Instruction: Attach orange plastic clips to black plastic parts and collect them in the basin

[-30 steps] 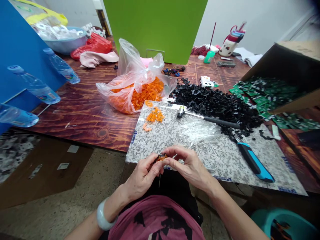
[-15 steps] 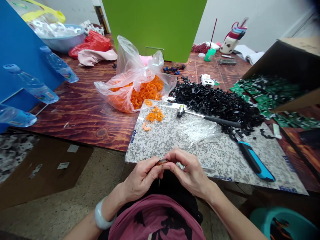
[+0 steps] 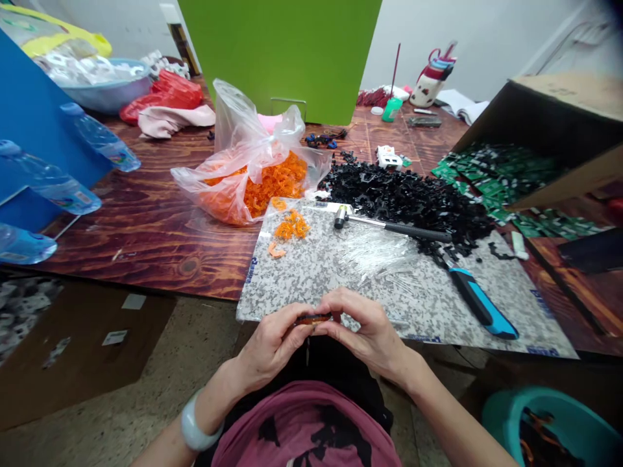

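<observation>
Between my fingertips is a small orange-and-black plastic part [image 3: 313,319], held in front of my body near the board's front edge. My left hand [image 3: 277,340] pinches its left end, and my right hand [image 3: 365,327] grips the right end. Fingers hide much of the part. Just beyond lies a grey speckled board [image 3: 302,279] with a few loose orange clips [image 3: 292,225], a spread of thin clear strips [image 3: 374,253], a small hammer [image 3: 389,226] and blue-and-black pliers [image 3: 481,303].
A heap of black plastic parts [image 3: 403,194] covers the board's back. Behind it stand a clear bag of orange parts [image 3: 272,185] and a tipped box of green circuit boards [image 3: 530,175]. Water bottles [image 3: 53,181] are at left. A teal bucket [image 3: 506,408] stands lower right.
The view has shifted slightly, so the table things appear further left. Both hands still hold the small part, which now shows a little more of its length between the fingers.
</observation>
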Demonstrator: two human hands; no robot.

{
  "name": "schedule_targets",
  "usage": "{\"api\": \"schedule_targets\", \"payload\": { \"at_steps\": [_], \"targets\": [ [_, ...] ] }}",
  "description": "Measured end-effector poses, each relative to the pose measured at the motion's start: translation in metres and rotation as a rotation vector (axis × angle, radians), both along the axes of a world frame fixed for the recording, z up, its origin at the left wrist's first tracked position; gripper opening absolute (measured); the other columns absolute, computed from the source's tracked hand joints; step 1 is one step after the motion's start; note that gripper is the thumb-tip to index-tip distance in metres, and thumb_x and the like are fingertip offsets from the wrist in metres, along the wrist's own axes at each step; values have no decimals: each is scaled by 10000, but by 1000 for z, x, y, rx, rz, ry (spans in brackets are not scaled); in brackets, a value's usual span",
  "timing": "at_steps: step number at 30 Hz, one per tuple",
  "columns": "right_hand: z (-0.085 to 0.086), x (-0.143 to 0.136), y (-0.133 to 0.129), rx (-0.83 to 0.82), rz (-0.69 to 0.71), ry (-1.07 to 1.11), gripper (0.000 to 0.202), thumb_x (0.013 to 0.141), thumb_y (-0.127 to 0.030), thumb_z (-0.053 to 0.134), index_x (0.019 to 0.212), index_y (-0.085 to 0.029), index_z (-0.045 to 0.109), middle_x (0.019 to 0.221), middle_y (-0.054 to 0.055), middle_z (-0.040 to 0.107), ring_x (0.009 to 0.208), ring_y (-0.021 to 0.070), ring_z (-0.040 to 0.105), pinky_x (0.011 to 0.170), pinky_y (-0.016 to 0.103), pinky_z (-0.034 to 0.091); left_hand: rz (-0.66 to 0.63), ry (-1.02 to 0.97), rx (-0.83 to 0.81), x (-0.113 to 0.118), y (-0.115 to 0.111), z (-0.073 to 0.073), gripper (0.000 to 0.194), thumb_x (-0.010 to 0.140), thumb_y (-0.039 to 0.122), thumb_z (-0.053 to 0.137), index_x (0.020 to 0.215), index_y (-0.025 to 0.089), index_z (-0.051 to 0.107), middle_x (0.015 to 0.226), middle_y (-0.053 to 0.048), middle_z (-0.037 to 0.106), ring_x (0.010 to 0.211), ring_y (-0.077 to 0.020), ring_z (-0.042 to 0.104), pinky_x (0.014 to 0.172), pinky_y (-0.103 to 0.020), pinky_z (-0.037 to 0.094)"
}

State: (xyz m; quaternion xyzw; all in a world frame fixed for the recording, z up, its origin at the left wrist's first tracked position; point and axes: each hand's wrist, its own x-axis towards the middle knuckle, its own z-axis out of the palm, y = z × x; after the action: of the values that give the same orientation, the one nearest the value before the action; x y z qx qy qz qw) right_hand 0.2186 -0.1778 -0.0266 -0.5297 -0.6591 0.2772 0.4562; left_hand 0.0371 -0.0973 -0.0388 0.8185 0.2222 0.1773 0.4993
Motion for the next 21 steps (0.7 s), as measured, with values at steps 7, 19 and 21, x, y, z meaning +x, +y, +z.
{"api": "schedule_targets", "payload": {
  "at_steps": [7, 19, 21],
  "targets": [
    [-3, 4, -18, -68, -93, 28, 108, 871, -274, 585, 919, -181, 609, 836, 29, 617, 741, 126, 557, 681, 236, 458, -89, -39, 93, 13, -4, -5, 197, 912, 178, 425, 1002, 208, 598, 831, -36, 659, 746, -160, 619, 688, -222, 473],
    [-24, 14, -84, -267, -348, 202, 213, 866, -353, 550, 826, -154, 615, 734, 4, 607, 670, 111, 552, 639, 208, 446, -268, 27, -91, 50, -51, -18, 235, 932, 274, 399, 806, 211, 587, 683, -10, 610, 601, -143, 583, 592, -211, 486],
    [-41, 30, -115, -431, -502, 170, 255, 862, -400, 541, 838, -159, 622, 753, 9, 642, 688, 122, 582, 633, 208, 457, -268, 94, -118, 58, -58, -19, 220, 921, 305, 428, 1051, 222, 584, 840, -38, 676, 707, -163, 631, 693, -245, 522]
  ]
}}
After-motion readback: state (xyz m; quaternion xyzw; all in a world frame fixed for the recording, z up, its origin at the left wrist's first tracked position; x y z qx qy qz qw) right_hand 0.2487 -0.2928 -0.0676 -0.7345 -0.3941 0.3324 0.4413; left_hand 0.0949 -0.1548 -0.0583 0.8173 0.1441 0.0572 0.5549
